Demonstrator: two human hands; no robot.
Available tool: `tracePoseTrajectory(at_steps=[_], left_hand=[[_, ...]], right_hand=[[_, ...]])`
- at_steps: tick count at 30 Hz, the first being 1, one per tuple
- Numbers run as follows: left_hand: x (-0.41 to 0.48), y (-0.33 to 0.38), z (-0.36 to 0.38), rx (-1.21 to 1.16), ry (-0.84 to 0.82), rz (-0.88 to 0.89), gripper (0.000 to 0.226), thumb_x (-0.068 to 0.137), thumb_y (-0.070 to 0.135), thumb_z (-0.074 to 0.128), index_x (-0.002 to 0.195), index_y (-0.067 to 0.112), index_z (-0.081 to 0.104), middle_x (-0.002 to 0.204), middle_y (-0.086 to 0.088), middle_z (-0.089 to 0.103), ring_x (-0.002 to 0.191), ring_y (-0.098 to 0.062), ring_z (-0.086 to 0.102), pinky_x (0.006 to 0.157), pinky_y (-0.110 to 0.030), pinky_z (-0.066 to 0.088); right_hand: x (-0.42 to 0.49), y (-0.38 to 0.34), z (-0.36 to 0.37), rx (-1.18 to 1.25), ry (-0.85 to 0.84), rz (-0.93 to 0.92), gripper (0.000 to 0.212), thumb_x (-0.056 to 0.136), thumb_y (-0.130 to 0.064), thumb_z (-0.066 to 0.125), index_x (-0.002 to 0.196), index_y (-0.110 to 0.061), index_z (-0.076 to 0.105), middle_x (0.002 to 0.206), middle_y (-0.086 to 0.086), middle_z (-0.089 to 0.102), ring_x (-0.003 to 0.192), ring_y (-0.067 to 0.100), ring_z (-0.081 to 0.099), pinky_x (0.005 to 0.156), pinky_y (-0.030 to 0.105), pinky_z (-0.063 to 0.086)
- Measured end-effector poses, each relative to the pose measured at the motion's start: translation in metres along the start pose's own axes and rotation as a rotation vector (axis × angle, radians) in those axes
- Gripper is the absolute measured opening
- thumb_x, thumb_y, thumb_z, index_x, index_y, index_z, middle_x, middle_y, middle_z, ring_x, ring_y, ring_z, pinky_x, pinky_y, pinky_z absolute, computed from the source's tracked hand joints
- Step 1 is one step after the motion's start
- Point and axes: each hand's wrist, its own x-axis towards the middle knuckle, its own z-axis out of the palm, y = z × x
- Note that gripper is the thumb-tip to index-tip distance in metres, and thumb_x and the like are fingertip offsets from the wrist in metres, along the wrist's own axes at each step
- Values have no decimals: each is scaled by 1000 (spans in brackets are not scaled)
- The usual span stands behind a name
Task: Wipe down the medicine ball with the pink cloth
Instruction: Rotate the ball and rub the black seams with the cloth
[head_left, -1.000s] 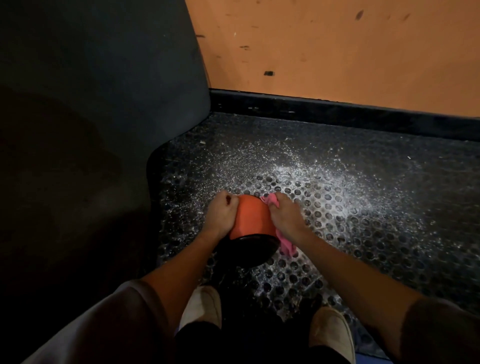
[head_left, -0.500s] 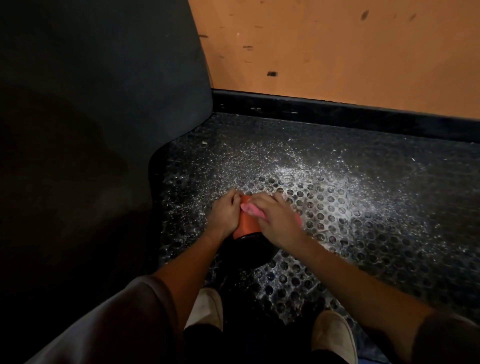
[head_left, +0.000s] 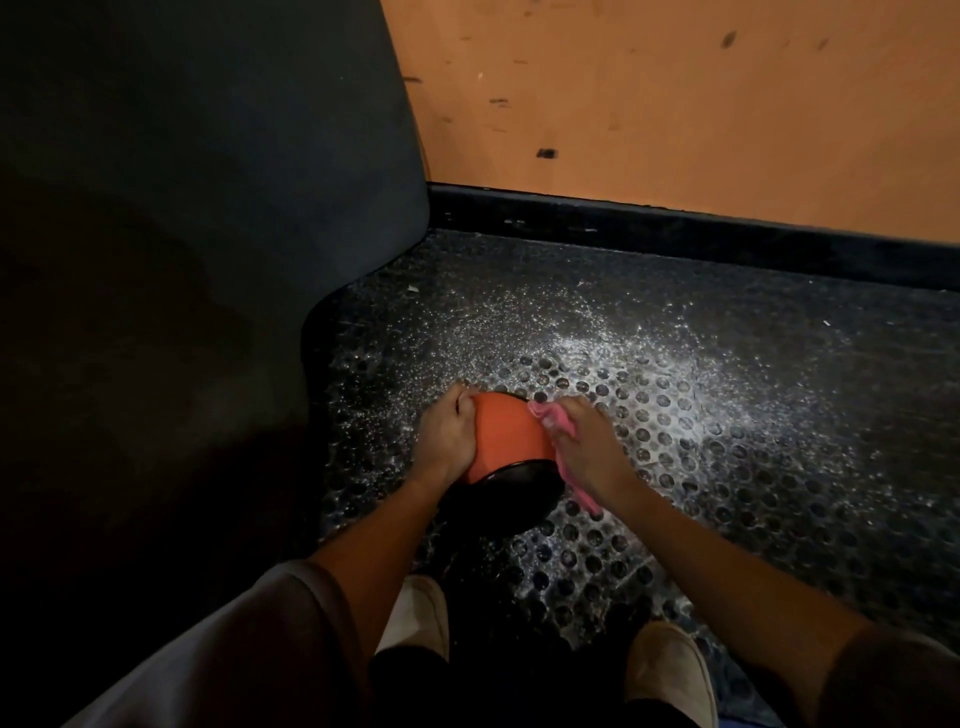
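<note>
Sliding off the crown of the ball (head_left: 506, 434), the right hand (head_left: 589, 452) now sits on the ball's right flank with the pink cloth (head_left: 560, 423) bunched under its curled fingers. Half a second ago it lay across the top and hid most of the orange, which now shows again. One end of the cloth trails out below the wrist. The left hand (head_left: 448, 436) has kept its place, fingers curled over the ball's left side and gripping it, so the two hands sit apart with the ball between them. The ball, orange above and black below, rests on the studded floor mat (head_left: 753, 493) just ahead of two pale shoes (head_left: 415, 618). A dark padded panel (head_left: 208, 260) rises close on the left, its curved edge near the left hand. To the right and ahead the mat lies open, dusted with white specks (head_left: 597, 343), as far as the black skirting (head_left: 675, 234) under the orange wall (head_left: 675, 104).
</note>
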Motion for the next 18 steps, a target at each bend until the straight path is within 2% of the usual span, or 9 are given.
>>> tracePoseTrajectory(at_steps=[3,5,7,9,12,15,16,18], left_hand=[[-5,5,2,44,38,-24,29,102,25,32,104,11,58,97,-6,63,89,-23,58,78,-37,46],[-5,8,2,83,57,19,29,100,25,35,105,12,60,103,-6,64,96,-23,59,84,-41,48],[-4,9,1,103,21,116,33,96,33,36,110,21,63,109,3,64,101,-15,57,91,-42,46],[-6,6,-3,122,-7,144,40,94,41,31,115,30,63,115,9,64,103,-11,57,95,-42,45],[-11,-4,-8,58,3,137,41,100,41,30,119,26,63,116,5,66,102,-13,59,94,-42,48],[-12,-8,-11,39,24,103,39,102,37,30,118,21,62,113,0,66,101,-17,59,90,-42,49],[-12,-6,-12,40,31,81,38,102,37,30,116,21,62,110,-1,66,98,-19,59,88,-42,49],[-12,-5,-13,16,50,41,35,103,33,31,112,19,62,102,-3,66,91,-20,60,79,-36,47]], right_hand=[[8,-3,4,79,9,90,16,99,-26,48,96,-19,62,96,-4,59,91,19,58,85,43,51],[11,-10,4,51,22,48,20,98,-30,50,101,-17,64,97,-3,60,93,20,56,87,46,49],[10,-19,6,-12,11,-38,24,96,-40,51,103,-22,64,100,-5,61,99,22,52,87,43,46],[7,-26,10,-120,-23,-109,29,96,-41,49,114,-23,63,112,-7,60,107,20,44,87,39,41],[1,-15,10,-121,-79,-79,38,98,-43,43,123,-19,57,125,-3,55,118,23,42,99,44,39],[-6,-15,11,10,-42,28,40,97,-48,42,118,-19,58,117,-5,53,118,26,45,100,48,41],[-9,-22,13,-4,-31,-17,39,96,-49,43,117,-20,59,115,-8,52,116,23,43,97,44,41],[-18,-37,18,-184,-41,-241,38,95,-50,45,123,-27,59,120,-13,51,111,16,37,89,36,41]])
